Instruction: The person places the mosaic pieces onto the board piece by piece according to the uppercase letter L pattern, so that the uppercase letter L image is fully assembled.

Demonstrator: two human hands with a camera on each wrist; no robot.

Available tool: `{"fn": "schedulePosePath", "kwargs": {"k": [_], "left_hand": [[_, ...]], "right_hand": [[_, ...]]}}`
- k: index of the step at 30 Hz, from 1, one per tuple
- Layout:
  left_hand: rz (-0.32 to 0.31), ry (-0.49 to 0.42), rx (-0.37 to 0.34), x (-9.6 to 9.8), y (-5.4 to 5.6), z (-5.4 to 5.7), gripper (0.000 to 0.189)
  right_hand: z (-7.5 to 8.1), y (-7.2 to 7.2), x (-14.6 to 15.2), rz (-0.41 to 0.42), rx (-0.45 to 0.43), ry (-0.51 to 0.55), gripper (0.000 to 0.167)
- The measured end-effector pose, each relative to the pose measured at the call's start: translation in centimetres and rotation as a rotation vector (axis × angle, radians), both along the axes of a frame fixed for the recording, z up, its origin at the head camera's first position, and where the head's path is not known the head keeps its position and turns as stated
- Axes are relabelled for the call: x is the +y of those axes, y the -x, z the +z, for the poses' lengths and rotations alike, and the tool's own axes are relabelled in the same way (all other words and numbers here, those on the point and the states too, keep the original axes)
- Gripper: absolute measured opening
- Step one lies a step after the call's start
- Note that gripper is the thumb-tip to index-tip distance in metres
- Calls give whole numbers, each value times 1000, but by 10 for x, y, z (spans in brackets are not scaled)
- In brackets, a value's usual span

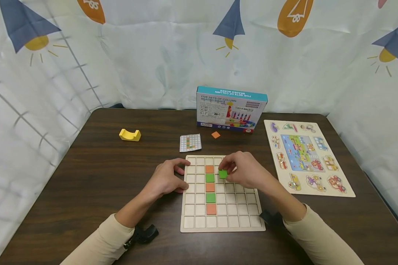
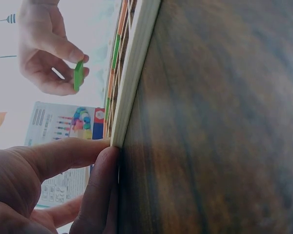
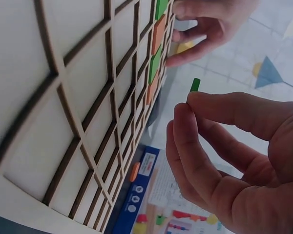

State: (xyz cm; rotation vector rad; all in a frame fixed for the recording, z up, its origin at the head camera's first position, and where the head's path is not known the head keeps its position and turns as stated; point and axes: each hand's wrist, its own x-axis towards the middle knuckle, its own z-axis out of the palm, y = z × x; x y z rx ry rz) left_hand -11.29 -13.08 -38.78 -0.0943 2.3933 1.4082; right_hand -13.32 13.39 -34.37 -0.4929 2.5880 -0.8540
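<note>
A green square tile (image 1: 223, 174) is pinched between the thumb and fingertips of my right hand (image 1: 247, 170), held over the upper right part of the wooden grid board (image 1: 223, 230). In the left wrist view the tile shows edge-on, raised off the board. My left hand (image 1: 167, 177) holds the board's left edge, with thumb and fingers at the rim (image 2: 118, 131). One column of the board carries orange tiles (image 1: 211, 209) and green tiles (image 1: 210, 198) in alternation. A loose orange tile (image 1: 216, 135) lies on the table behind the board.
A small pattern card (image 1: 190, 142) lies behind the board, printed with a coloured grid. Further back stands a toy box (image 1: 230, 110). A yellow curved block (image 1: 130, 135) is at the left, and a picture puzzle board (image 1: 335, 184) lies at the right on the dark table (image 1: 86, 176).
</note>
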Motion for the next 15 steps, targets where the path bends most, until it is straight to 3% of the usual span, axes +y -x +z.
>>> {"fn": "schedulePosePath", "kwargs": {"k": [7, 15], "left_hand": [[-4, 1, 2, 0, 1, 0, 71], [-11, -1, 10, -1, 0, 0, 71]], "right_hand": [[0, -11, 2, 33, 12, 27, 23], [0, -20, 3, 58, -42, 27, 24]]}}
